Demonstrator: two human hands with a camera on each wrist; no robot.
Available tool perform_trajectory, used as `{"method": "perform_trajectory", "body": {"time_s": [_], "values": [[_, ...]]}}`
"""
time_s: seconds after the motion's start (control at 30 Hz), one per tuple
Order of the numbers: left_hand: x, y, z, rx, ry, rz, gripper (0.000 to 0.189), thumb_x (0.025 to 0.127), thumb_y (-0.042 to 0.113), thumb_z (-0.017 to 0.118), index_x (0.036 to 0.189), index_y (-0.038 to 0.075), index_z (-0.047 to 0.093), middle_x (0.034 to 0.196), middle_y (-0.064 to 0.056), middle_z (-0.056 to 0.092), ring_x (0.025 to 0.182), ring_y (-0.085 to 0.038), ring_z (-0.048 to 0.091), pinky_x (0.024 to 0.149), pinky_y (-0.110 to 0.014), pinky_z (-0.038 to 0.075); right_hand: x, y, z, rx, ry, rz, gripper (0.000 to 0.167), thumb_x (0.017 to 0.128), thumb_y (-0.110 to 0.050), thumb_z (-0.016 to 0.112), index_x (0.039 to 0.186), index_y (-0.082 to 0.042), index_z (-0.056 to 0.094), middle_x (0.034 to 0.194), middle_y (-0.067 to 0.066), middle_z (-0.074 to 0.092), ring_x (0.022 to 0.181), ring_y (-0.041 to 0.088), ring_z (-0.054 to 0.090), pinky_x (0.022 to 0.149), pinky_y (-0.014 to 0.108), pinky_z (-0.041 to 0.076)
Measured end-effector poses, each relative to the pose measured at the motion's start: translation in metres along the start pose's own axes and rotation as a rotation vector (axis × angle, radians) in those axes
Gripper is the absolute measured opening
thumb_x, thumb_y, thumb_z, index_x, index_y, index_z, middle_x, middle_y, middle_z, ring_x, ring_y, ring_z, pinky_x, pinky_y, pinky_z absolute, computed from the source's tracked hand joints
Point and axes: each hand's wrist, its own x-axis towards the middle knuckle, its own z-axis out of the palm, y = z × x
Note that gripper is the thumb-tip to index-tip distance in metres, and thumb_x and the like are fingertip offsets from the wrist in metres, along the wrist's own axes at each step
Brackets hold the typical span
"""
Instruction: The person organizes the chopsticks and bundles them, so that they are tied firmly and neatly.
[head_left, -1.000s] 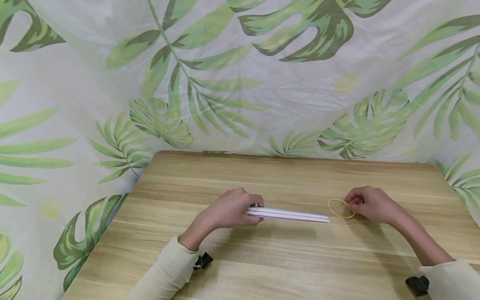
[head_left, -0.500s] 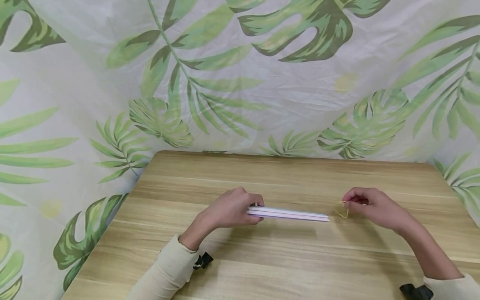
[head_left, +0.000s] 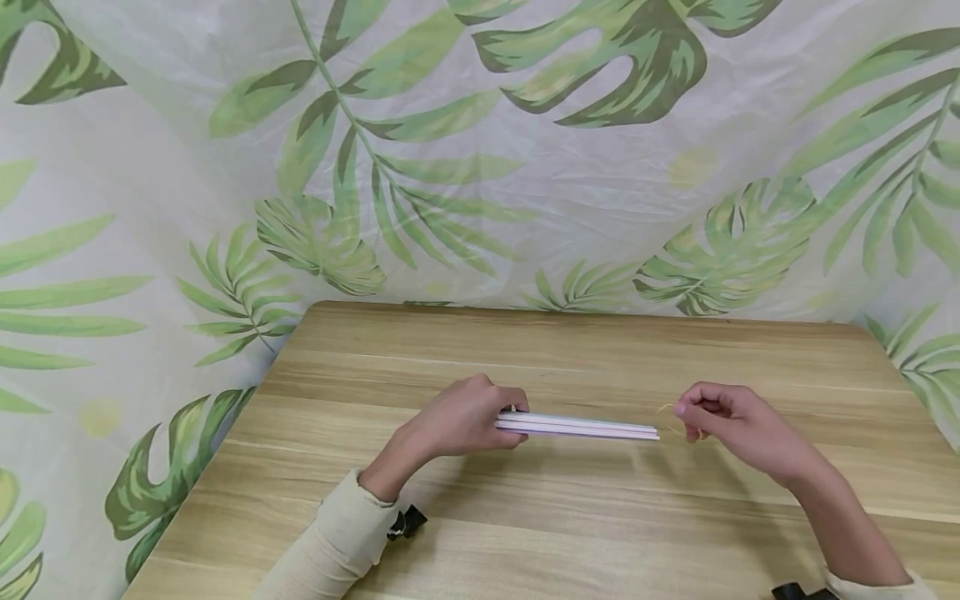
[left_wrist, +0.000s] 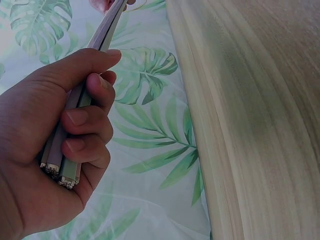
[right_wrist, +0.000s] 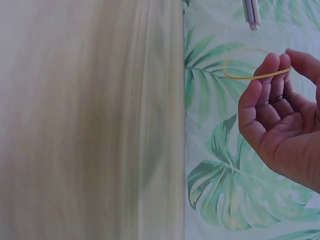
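My left hand (head_left: 472,417) grips a bundle of slim pale chopsticks (head_left: 577,427) near one end, fingers curled round them. They lie level above the table and point right; their butt ends (left_wrist: 60,175) stick out below the palm in the left wrist view. A yellow rubber band (right_wrist: 240,77) hangs as a loop from my right hand (head_left: 723,417), whose thumb and fingers pinch it. That hand is just to the right of the chopsticks' free tips (right_wrist: 254,25), with the band apart from them.
Beneath both hands spreads a wood-grain table (head_left: 525,517). A leaf-patterned cloth (head_left: 480,167) hangs behind the table and at its sides. Black wrist devices (head_left: 407,522) sit at the cuffs.
My right hand has shifted slightly left and turned, bringing the rubber band nearer the chopstick tips. The band's loop now looks narrower in the head view. My left hand has stayed still.
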Motion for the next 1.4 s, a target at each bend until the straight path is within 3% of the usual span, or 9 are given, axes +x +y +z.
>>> {"method": "perform_trajectory", "body": {"time_s": [0.43,0.87,1.0,1.3,1.4], "values": [[0.001,0.002,0.003,0.011,0.037,-0.018,0.013,0.092,0.025,0.083,0.099,0.018,0.075,0.073,0.009,0.064,0.057,0.000,0.043,0.054,-0.019,0.039,0.003,-0.016,0.021,0.036,0.041,-0.087,0.024,0.113,-0.020,0.056,0.111,0.001,0.066,0.087,0.006,0.065,0.081,0.023,0.066,0.079,0.031,0.056],[0.002,0.002,0.006,0.003,0.093,-0.053,0.014,0.091,0.024,0.083,0.101,0.017,0.076,0.075,0.009,0.067,0.058,-0.001,0.045,0.054,-0.019,0.040,0.000,-0.021,0.031,0.031,0.039,-0.082,0.018,0.110,-0.019,0.061,0.113,-0.004,0.069,0.091,0.004,0.069,0.082,0.023,0.069,0.081,0.028,0.055],[0.002,0.003,0.004,-0.012,0.109,-0.060,0.013,0.092,0.022,0.083,0.101,0.017,0.076,0.075,0.008,0.068,0.057,-0.001,0.045,0.053,-0.019,0.040,-0.001,-0.021,0.032,0.030,0.038,-0.089,0.017,0.110,-0.019,0.062,0.114,-0.005,0.070,0.091,0.010,0.069,0.083,0.028,0.069,0.082,0.029,0.056],[0.002,0.003,0.001,-0.010,0.153,-0.064,0.012,0.091,0.021,0.084,0.099,0.017,0.076,0.075,0.008,0.069,0.057,-0.001,0.046,0.053,-0.019,0.039,-0.002,-0.021,0.034,0.060,0.011,-0.118,0.017,0.110,-0.015,0.061,0.118,-0.002,0.069,0.098,0.004,0.072,0.090,0.020,0.074,0.087,0.028,0.060],[0.002,0.002,0.000,-0.011,0.162,-0.065,0.012,0.091,0.022,0.084,0.099,0.017,0.076,0.075,0.008,0.069,0.058,-0.002,0.047,0.053,-0.019,0.039,-0.002,-0.020,0.036,0.073,-0.007,-0.122,0.017,0.110,-0.014,0.061,0.119,-0.002,0.068,0.100,0.007,0.073,0.092,0.020,0.075,0.089,0.027,0.060]]}}
